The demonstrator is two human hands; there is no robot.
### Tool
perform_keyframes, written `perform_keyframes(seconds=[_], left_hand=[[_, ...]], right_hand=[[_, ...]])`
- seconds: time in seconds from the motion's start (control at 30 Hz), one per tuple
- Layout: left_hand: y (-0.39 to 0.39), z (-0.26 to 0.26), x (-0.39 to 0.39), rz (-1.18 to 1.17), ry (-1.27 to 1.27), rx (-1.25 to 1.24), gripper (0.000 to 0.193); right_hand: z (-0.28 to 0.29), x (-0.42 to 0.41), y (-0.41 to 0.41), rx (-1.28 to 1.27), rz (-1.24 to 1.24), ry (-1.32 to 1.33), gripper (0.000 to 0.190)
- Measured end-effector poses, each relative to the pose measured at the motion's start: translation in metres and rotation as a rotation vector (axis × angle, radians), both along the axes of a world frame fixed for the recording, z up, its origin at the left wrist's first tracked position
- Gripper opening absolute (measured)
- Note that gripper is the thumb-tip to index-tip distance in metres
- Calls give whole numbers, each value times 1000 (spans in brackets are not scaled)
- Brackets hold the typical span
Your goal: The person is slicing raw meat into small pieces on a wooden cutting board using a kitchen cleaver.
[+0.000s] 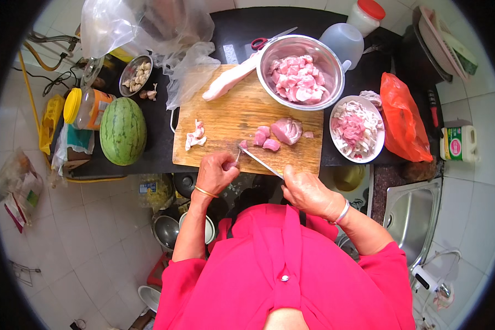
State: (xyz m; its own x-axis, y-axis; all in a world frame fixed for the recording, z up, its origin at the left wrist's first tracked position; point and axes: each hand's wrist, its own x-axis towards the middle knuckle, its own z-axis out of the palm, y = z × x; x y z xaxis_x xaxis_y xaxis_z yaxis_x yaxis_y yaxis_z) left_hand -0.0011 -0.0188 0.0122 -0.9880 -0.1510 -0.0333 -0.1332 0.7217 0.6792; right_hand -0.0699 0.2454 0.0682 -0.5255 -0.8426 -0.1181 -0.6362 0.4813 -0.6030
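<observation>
My right hand [307,189] grips a kitchen knife [264,162], its blade pointing up and left over the front of a wooden cutting board [222,123]. My left hand [218,172] is curled at the board's front edge, pinching a small piece of raw meat [230,165]. The knife tip meets another bit of meat [243,144] close to my left fingers. Right of it lie cut meat chunks [271,144] and a larger lump of meat [287,130]. Pale trimmings [195,136] rest on the left, and a long whitish strip of meat [231,80] lies at the back.
A steel bowl of meat cubes [260,82] overlaps the board's back right corner. Beside the board stand a white bowl of sliced meat [381,142] and a red plastic bag [404,123]. Leftward are a watermelon [123,131], a garlic bowl [123,78] and a yellow-lidded jar [84,109]. Scissors [259,43] lie behind.
</observation>
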Motion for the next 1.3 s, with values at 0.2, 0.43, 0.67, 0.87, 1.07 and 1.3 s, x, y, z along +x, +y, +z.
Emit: perform_keyframes(seconds=[0.2,0.43,0.67,0.87,1.07,1.3], left_hand=[[-4,15,-2,-17,-207,911,5],[-9,-10,-13,385,-101,938,15],[34,-18,-49,46,55,207,45],[61,0,-80,-267,222,-68,53],[68,-12,-83,-224,229,-151,37],[62,-16,-76,-108,186,-32,20]], right_hand=[[-8,-3,-9,-16,-75,-31,32],[-1,4,24,-318,-181,-221,25],[3,13,45,-354,-373,-376,21],[-2,23,61,-355,-519,-447,20],[-6,23,63,-383,-543,-512,20],[-4,19,56,-344,-573,-712,20]])
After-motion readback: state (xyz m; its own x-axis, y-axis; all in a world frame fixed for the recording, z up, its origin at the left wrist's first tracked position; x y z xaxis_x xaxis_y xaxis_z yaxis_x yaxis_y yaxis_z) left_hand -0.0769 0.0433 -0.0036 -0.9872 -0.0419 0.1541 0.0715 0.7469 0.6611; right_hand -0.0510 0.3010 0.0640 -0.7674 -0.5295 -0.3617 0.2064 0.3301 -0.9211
